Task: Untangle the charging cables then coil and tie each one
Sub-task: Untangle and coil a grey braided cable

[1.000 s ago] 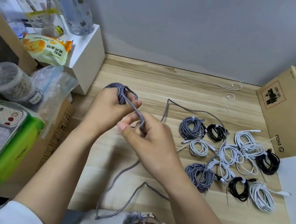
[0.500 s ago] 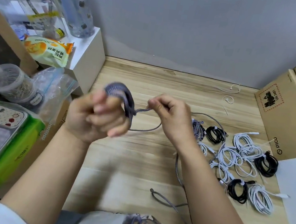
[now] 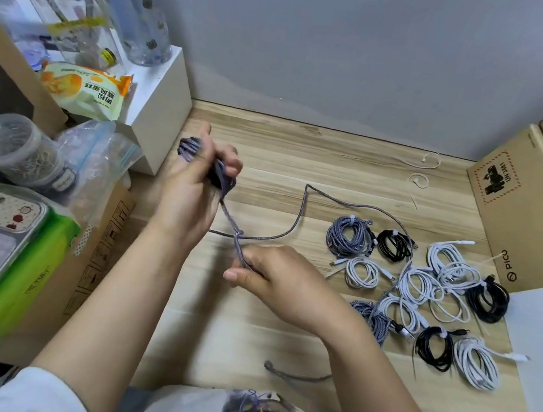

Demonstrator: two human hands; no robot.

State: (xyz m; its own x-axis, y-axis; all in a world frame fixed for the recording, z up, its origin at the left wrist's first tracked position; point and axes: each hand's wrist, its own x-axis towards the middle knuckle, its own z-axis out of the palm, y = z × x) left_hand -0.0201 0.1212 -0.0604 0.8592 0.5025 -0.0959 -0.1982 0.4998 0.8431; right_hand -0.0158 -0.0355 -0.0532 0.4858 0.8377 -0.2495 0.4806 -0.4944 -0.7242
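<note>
Right hand (image 3: 274, 280) has dropped toward the bench (image 3: 337, 166), fingers pinching the braided cable (image 3: 231, 223); left hand (image 3: 192, 192) still grips its coil

A grey-purple braided cable (image 3: 260, 237) is seen partly wound in loops around the left hand (image 3: 192, 192), from which a taut strand, knotted midway, is drawn down to the right hand (image 3: 275, 280); its slack is laid in an arc across the tabletop (image 3: 321, 157) toward the right, and another stretch is seen near the front edge. To the right, a cluster of coiled and tied cables (image 3: 425, 288) is laid flat, white, black and braided grey coils being set close together, some touching.
</note>
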